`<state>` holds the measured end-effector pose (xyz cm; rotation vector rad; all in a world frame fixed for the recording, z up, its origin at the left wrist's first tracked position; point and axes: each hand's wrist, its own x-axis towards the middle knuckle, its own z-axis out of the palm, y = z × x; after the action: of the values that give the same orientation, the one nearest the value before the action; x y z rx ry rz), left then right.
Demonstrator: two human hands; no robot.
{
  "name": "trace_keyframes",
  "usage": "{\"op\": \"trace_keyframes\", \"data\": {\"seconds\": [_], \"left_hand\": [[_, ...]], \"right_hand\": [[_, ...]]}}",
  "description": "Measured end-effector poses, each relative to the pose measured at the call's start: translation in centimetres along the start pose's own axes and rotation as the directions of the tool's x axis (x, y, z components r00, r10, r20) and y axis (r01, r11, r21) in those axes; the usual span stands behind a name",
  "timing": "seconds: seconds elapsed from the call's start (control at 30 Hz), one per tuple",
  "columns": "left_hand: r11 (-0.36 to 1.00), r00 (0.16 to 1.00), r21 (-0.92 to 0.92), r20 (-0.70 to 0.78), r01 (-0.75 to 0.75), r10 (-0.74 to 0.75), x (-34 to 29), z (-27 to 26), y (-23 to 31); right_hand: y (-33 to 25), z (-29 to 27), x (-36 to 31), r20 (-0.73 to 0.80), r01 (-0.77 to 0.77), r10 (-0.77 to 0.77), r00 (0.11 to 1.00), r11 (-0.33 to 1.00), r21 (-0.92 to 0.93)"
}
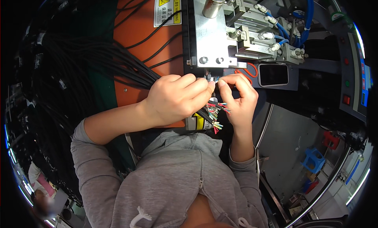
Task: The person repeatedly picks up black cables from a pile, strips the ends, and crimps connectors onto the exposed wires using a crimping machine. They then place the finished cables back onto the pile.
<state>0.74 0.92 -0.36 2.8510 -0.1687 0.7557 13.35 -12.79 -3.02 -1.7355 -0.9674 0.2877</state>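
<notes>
My left hand [179, 95] is closed, its thumb and fingertips pinched together just below the machine's metal block. A bundle of black cables [136, 68] runs in from the left and passes behind it. My right hand [241, 97] pinches a thin wire [218, 81] between thumb and forefinger, close to the left fingertips. What exactly lies inside the left fingers is mostly hidden. Below the hands hang black cable ends with stripped, fanned-out coloured wires [216, 126], in red, yellow, green and white. A small dark and white fixture part [210, 77] shows just above the fingertips.
A steel machine plate [212, 35] with pneumatic cylinders [256, 33] and blue hoses [306, 19] stands ahead. A phone [273, 75] and a red cord [249, 72] lie right of it. An orange panel [149, 43] is at left; a control box [350, 74] with buttons stands far right.
</notes>
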Motion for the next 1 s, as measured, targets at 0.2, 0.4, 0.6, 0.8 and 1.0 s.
{"op": "trace_keyframes", "data": {"seconds": [0.2, 0.4, 0.6, 0.8, 1.0], "left_hand": [[0.998, 0.999, 0.057, 0.039, 0.034, -0.037, 0.1, -0.1, 0.4], [0.997, 0.997, 0.052, 0.032, 0.065, -0.066, 0.1, 0.1, 0.5], [0.996, 0.998, 0.067, 0.018, 0.059, -0.060, 0.3, 0.4, 0.2], [0.995, 0.996, 0.068, 0.055, 0.071, -0.075, 0.4, 0.2, 0.2], [0.988, 0.984, 0.094, 0.114, 0.125, -0.135, 0.2, -0.5, 0.4]], "right_hand": [[-0.2, 0.3, 0.1, 0.042, -0.021, 0.023, 0.999, 0.999, -0.043], [0.3, 0.8, 0.1, -0.020, 0.033, -0.033, 0.999, 0.999, -0.037], [0.9, 1.3, -0.5, -0.001, -0.270, 0.276, 0.961, 0.939, 0.213], [1.3, 0.9, 0.1, -0.007, -0.071, 0.072, 0.997, 0.993, 0.098], [0.0, 0.3, 1.5, 0.062, 0.403, -0.401, 0.914, 0.878, -0.259]]}}
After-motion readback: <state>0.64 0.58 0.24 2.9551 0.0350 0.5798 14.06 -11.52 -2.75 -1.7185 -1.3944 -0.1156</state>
